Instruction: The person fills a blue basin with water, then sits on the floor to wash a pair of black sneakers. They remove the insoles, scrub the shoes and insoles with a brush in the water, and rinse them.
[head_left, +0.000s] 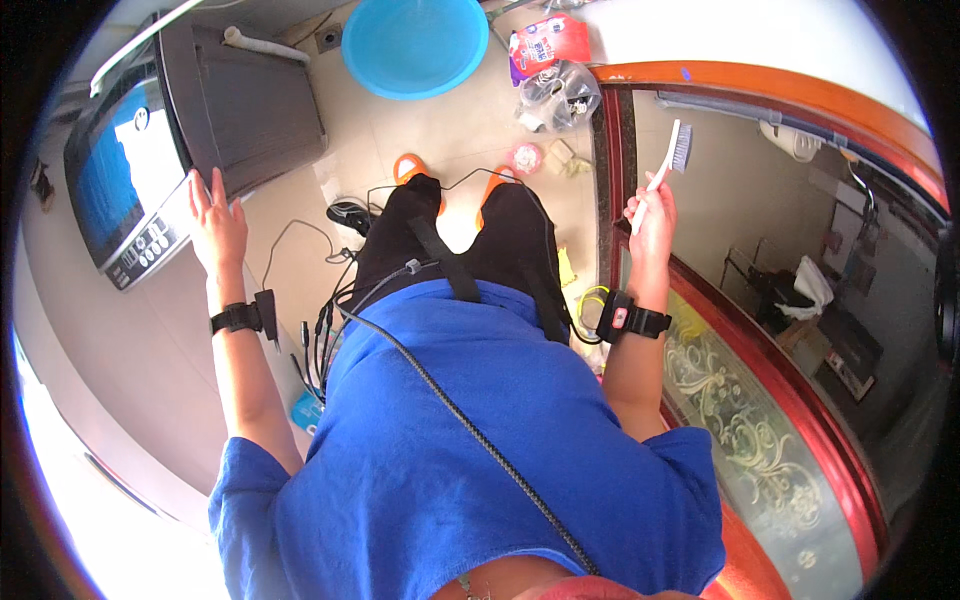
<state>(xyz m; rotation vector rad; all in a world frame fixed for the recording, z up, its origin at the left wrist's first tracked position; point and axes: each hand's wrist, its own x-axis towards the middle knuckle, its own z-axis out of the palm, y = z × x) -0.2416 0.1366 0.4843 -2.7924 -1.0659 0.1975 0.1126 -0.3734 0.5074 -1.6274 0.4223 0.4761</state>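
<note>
My right hand (651, 214) is closed around the handle of a white scrubbing brush (667, 165), whose grey bristles point to the right. The brush is held up beside a dark red door frame. At the left, my left hand (217, 229) holds nothing, its fingers slightly spread. Its fingertips lie at the front corner of a grey top-loading washing machine (255, 105); whether they press on it I cannot tell. The machine's glossy lid (112, 165) reflects bright light, and its control panel (146, 251) with buttons is just left of that hand.
A blue plastic basin (416, 45) stands on the tiled floor ahead. Near it are a red package (551, 45) and a clear plastic bag (559, 97). Loose cables (322, 330) hang at my left hip. A glass door panel (735, 405) with floral patterns runs along my right.
</note>
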